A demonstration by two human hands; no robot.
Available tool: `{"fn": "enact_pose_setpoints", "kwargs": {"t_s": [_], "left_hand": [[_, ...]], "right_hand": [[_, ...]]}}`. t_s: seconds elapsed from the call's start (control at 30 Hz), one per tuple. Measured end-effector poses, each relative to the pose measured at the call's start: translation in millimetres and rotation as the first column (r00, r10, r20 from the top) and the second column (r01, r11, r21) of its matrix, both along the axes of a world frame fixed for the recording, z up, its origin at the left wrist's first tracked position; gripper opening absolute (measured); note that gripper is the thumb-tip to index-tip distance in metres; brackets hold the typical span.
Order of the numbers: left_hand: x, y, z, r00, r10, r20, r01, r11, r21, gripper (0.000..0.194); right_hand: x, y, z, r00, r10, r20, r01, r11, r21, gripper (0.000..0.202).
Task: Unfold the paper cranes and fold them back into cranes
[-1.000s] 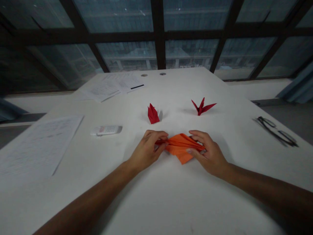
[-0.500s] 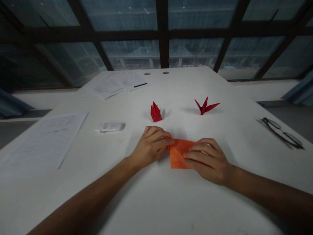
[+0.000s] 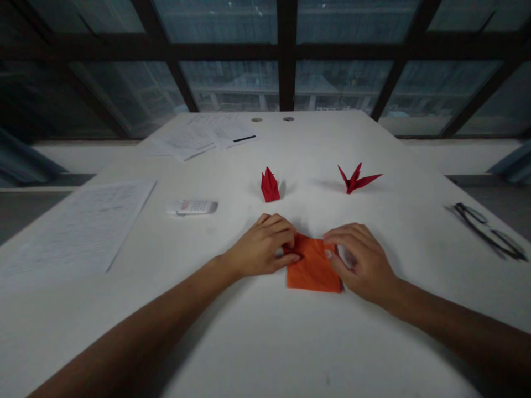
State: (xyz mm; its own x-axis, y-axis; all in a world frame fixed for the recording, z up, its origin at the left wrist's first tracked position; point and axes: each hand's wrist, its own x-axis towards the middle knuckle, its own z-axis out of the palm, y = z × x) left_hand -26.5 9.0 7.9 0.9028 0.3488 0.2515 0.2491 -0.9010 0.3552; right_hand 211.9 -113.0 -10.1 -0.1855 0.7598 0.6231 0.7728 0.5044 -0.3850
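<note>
A folded piece of orange paper [image 3: 314, 271] lies on the white table in front of me. My left hand [image 3: 265, 246] pinches its upper left part between thumb and fingers. At its right edge is my right hand [image 3: 360, 260], with the thumb and fingertips closed on the upper right corner. Beyond my hands, a red folded paper piece [image 3: 270, 186] stands near the middle. Farther right stands a red paper crane [image 3: 354, 179] with its points spread.
On the left are a white eraser-like object [image 3: 196, 207] and a printed sheet [image 3: 87, 226]. More printed papers [image 3: 191, 135] lie at the back left of the table [image 3: 307, 342]. Black-framed glasses [image 3: 489, 229] rest on the right. Windows stand behind.
My right hand has slid from the face of the orange paper to its right edge, uncovering more of it. My left thumb has moved lower on the paper. The view has shifted slightly.
</note>
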Motion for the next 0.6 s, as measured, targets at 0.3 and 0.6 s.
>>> {"fn": "enact_pose_setpoints", "kwargs": {"t_s": [0.3,0.6], "left_hand": [[-1.2,0.5,-3.5,1.000,-0.016,-0.019,0.015,0.998,-0.057,0.050],[-0.6,-2.5,-2.7,0.999,-0.046,-0.024,0.046,0.999,-0.002,0.049]], "right_hand": [[8.5,16.3,1.0,0.983,-0.183,-0.015,0.158,0.881,-0.445,0.012],[2.3,8.4,2.0,0.954,-0.157,-0.257,0.002,0.858,-0.514,0.030]]}}
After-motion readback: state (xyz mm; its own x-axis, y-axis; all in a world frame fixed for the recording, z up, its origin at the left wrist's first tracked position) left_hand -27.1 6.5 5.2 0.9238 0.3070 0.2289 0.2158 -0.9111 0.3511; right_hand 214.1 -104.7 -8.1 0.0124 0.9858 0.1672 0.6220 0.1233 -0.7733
